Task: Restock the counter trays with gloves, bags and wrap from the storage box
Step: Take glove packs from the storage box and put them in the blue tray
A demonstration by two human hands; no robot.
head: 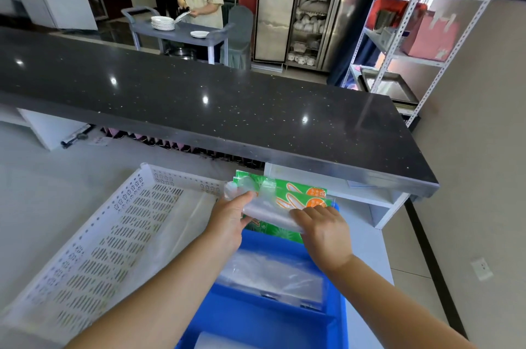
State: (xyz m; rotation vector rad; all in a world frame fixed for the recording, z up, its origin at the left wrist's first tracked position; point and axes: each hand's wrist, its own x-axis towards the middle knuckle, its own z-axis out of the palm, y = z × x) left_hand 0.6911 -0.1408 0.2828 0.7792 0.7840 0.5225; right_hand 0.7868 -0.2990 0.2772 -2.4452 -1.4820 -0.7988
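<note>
Currently left hand [230,220] and right hand [324,232] fingers clamped on clear bags [270,213], above blue box [284,328], glove packs [299,192] behind, tray [113,220] left

Glossy speckled black stone bench top [227,98]; matt white perforated plastic tray [94,246]; smooth blue plastic storage box [338,311]; shiny clear plastic film bags [270,274].

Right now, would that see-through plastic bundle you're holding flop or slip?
Probably floppy: the clear plastic bundle looks like thin film, and the left hand and right hand both grip it. Likely light for its size. Its glossy surface may be slippery.
</note>
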